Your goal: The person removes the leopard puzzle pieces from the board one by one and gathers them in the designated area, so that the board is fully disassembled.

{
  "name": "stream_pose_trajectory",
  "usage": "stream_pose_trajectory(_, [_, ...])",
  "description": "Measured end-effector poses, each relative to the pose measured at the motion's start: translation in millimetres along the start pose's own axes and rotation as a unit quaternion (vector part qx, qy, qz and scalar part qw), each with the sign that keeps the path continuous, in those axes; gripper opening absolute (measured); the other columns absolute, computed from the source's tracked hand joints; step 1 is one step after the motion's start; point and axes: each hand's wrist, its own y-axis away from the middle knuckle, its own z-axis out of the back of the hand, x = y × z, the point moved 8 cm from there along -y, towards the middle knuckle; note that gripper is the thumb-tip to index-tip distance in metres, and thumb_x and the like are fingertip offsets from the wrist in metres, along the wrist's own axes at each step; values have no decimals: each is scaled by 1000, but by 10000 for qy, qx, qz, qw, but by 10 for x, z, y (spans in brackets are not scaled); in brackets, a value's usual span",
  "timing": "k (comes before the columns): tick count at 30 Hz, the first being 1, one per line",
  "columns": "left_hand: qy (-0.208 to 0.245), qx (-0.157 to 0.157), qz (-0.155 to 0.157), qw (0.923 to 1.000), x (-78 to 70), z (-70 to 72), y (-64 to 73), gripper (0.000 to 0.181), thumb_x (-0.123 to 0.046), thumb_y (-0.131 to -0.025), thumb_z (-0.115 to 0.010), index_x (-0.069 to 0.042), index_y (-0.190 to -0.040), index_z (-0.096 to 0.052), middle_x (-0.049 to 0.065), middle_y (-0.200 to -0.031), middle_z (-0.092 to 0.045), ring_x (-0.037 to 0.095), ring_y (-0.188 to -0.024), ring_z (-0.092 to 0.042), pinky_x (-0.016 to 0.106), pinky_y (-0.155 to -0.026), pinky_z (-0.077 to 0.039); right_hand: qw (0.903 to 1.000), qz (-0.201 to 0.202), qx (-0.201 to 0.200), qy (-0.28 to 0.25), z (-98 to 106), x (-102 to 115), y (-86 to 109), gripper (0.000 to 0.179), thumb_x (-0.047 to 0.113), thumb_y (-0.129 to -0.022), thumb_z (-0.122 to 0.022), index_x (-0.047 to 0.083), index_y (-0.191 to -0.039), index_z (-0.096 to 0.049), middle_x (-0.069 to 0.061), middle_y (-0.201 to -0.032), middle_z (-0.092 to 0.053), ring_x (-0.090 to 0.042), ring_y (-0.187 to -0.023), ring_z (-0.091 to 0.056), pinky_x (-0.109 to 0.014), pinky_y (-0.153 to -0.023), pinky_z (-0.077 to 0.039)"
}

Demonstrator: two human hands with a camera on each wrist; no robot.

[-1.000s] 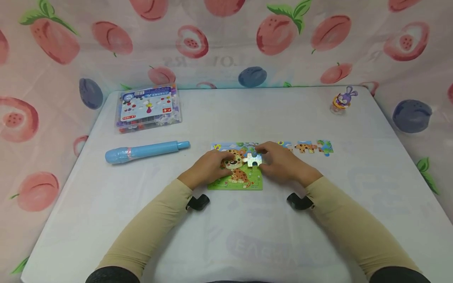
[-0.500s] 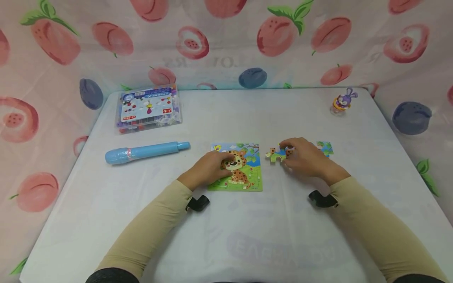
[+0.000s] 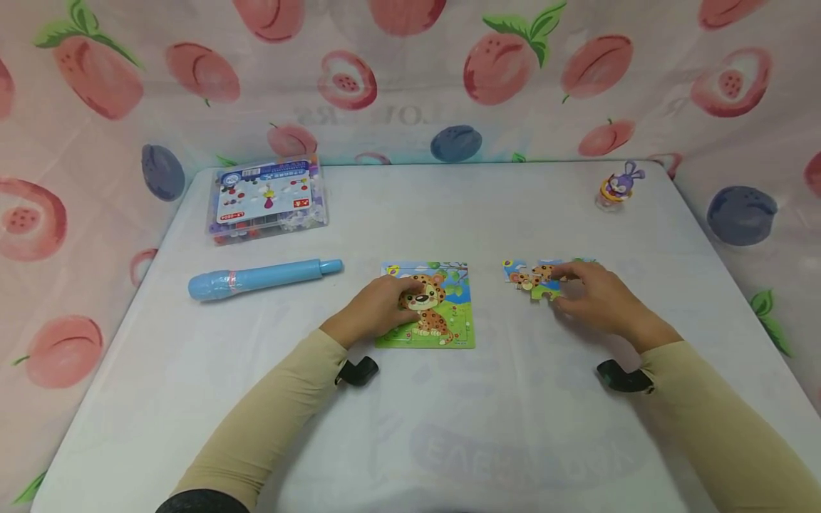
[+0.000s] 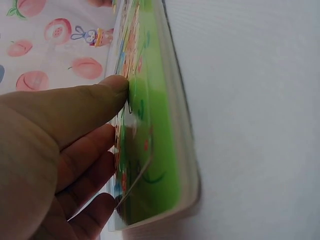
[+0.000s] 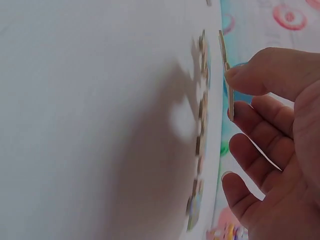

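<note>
A square puzzle board with a leopard picture lies flat at mid-table. My left hand rests on its left part; in the left wrist view the thumb and fingertips touch the printed face. To the right, my right hand pinches a puzzle piece between thumb and fingers. In the right wrist view this piece appears edge-on, held apart from the table. Below it runs a row of loose puzzle pieces, partly covered by the hand in the head view.
A light blue stick-shaped object with a wider end lies left of the board. Behind it is a clear plastic case with a printed label and small colourful parts. A purple rabbit figure stands at the back right.
My right hand has moved from the board to the right, carrying the puzzle piece over the loose row. My left hand has stayed on the board.
</note>
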Motion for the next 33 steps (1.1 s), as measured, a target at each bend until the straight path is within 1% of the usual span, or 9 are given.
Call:
stream_pose_trajectory(3, [23,-15,-8,10000,-2,2,3,51,-21,-91,-77,-6,-137,-60,3,-129,-66,18,-107,-60,34,-96,-48,9997,-220,17,50,18,-106,60,49,18,-91,-68,2,-135,-56,-24,-135,-53,-44,-128,-42,-64,-104,-33])
stream_pose_trajectory(7, [37,-13,-15,10000,-4,3,4,51,-21,-91,-77,-6,-137,-60,2,-129,-66,18,-107,-61,34,-96,-48,9992,-378,28,131,42,-232,148,49,20,-91,-69,1,-134,-55,-27,-131,-53,-46,-124,-42,-65,-100,-35])
stream_pose_trajectory(11, [41,-11,-15,10000,-4,7,6,51,-21,-91,-77,-6,-137,-60,2,-129,-66,18,-106,-61,33,-95,-49,9992,-349,-36,187,80,-312,231,46,18,-91,-69,0,-132,-57,-28,-125,-55,-45,-119,-45,-64,-96,-38])
stream_pose_trajectory(16, [40,-9,-9,10000,-10,9,16,51,-21,-92,-76,-5,-138,-59,3,-130,-66,19,-108,-60,34,-97,-48,9989,-358,-42,308,123,-418,287,46,18,-90,-71,-1,-130,-57,-30,-122,-55,-47,-117,-46,-66,-94,-37])
stream_pose_trajectory(24, [19,-4,-6,10000,-19,7,22,52,-22,-92,-75,-5,-139,-58,3,-131,-65,19,-110,-60,35,-97,-48,9980,-367,3,519,171,-512,336,42,15,-90,-70,-2,-127,-59,-32,-121,-56,-49,-116,-46,-67,-95,-35])
stream_pose_trajectory(33, [47,-2,-15,10000,-22,9,25,53,-21,-92,-75,-5,-139,-58,3,-132,-65,19,-111,-60,34,-97,-48,9978,-454,-4,484,174,-615,361,42,13,-92,-69,-1,-130,-57,-33,-123,-54,-52,-118,-45,-69,-96,-33])
